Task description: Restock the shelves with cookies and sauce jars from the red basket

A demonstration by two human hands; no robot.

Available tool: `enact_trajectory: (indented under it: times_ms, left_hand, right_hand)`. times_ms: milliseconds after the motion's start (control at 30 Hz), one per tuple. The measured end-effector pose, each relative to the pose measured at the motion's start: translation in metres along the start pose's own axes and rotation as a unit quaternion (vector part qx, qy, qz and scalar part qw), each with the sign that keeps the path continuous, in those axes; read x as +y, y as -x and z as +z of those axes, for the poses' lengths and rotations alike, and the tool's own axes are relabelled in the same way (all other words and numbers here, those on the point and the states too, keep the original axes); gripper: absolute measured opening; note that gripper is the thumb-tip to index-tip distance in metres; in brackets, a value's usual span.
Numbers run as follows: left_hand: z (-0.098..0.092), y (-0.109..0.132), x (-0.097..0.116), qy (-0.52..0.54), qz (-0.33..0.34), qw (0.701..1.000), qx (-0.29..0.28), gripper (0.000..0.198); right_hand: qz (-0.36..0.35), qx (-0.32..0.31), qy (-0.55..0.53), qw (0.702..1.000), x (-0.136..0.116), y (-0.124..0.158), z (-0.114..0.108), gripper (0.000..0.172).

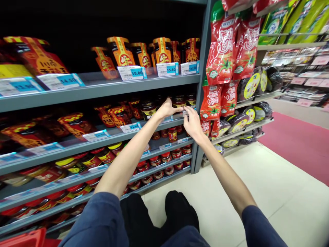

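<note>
Both arms reach forward to the second shelf from the top in view. My left hand point(168, 108) is at that shelf's front edge, beside dark-lidded jars, its thumb pointing right. Close to its right, my right hand point(190, 118) has its fingers around a small price label point(185, 114) on the shelf edge. The fingertips of the two hands nearly meet. Behind them stand a dark jar point(179, 100) and another jar point(191, 100). What my left fingers touch is hidden behind the hand.
A black-lidded jar point(148, 110) stands left of my hands. Red sauce pouches point(222, 51) hang right of the shelf post point(202, 85). Lower shelves hold several red-lidded jars. A red basket point(28, 238) shows at bottom left, above pale floor tiles point(231, 171).
</note>
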State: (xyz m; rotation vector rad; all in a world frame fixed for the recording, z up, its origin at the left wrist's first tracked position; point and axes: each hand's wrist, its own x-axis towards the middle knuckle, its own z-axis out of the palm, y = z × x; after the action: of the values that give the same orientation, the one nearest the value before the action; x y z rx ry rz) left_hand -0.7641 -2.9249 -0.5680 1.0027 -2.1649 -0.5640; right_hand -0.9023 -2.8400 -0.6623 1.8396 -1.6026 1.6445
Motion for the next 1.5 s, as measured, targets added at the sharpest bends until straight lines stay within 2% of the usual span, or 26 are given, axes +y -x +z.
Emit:
enact_trajectory:
  times_ms: [233,433,500,533,567,633,700,767,833,900,933,1000,1067,1133,1167,1233,1300,1367,1400,1500]
  left_hand:
    - [0.002,0.005,0.000,-0.017,-0.003,1.000,0.008,0.079]
    - [0.002,0.004,0.007,-0.032,-0.027,0.999,0.004,0.083]
    - [0.002,0.014,0.012,-0.027,-0.012,0.999,0.026,0.078]
    - [0.003,0.026,0.014,-0.023,0.017,0.998,0.052,0.073]
    - [0.004,0.043,0.016,-0.019,0.061,0.994,0.084,0.065]
    - [0.007,0.091,0.013,-0.013,0.167,0.976,0.137,0.046]
    - [0.011,0.155,-0.003,-0.021,0.230,0.966,0.115,0.033]
    - [0.014,0.223,-0.033,-0.052,0.220,0.974,0.031,0.026]
    - [0.013,0.286,-0.077,-0.061,0.110,0.992,-0.013,0.025]
    - [0.003,0.342,-0.126,-0.038,-0.045,0.998,-0.006,0.027]
    - [-0.005,0.369,-0.152,-0.018,-0.125,0.992,0.012,0.031]
    - [-0.020,0.424,-0.197,0.025,-0.258,0.964,0.054,0.040]
    - [-0.027,0.480,-0.231,0.063,-0.359,0.926,0.098,0.052]
    - [-0.017,0.535,-0.250,0.069,-0.422,0.896,0.114,0.059]
    - [-0.006,0.559,-0.255,0.086,-0.435,0.889,0.115,0.058]
    - [0.026,0.599,-0.255,0.081,-0.446,0.880,0.142,0.054]
    - [0.059,0.622,-0.250,-0.002,-0.436,0.873,0.217,0.051]
    - [0.086,0.629,-0.245,-0.117,-0.421,0.867,0.241,0.054]
    - [0.095,0.629,-0.244,-0.164,-0.416,0.863,0.234,0.057]
    - [0.107,0.624,-0.247,-0.232,-0.415,0.855,0.207,0.068]
  right_hand:
    - [-0.011,-0.007,-0.005,1.000,0.002,0.001,-0.001,0.047]
    - [0.000,-0.005,-0.027,1.000,-0.001,0.002,0.005,0.049]
    - [-0.002,0.013,-0.029,0.999,-0.007,0.006,0.002,0.050]
    - [-0.007,0.026,-0.033,0.999,-0.012,0.009,-0.002,0.049]
    - [-0.016,0.040,-0.039,0.998,-0.017,0.014,-0.007,0.048]
    - [-0.039,0.061,-0.060,0.996,-0.028,0.029,-0.019,0.042]
    - [-0.054,0.067,-0.091,0.992,-0.034,0.054,-0.028,0.037]
    - [-0.047,0.051,-0.127,0.989,-0.035,0.092,-0.027,0.034]
    - [-0.010,0.001,-0.161,0.987,-0.031,0.146,-0.015,0.031]
    - [0.057,-0.091,-0.181,0.978,-0.028,0.217,0.003,0.027]
    - [0.111,-0.145,-0.188,0.965,-0.027,0.259,0.013,0.029]
    - [0.237,-0.244,-0.189,0.921,-0.030,0.349,0.027,0.036]
    - [0.301,-0.318,-0.175,0.882,-0.037,0.437,0.034,0.040]
    - [0.323,-0.349,-0.155,0.866,-0.044,0.506,0.034,0.037]
    - [0.331,-0.362,-0.160,0.857,-0.047,0.529,0.033,0.035]
    - [0.368,-0.361,-0.157,0.843,-0.052,0.550,0.030,0.041]
    - [0.389,-0.355,-0.150,0.837,-0.055,0.543,0.029,0.047]
    - [0.376,-0.365,-0.146,0.839,-0.056,0.524,0.030,0.046]
    - [0.361,-0.376,-0.146,0.841,-0.056,0.514,0.031,0.044]
    - [0.317,-0.425,-0.140,0.836,-0.061,0.495,0.039,0.040]
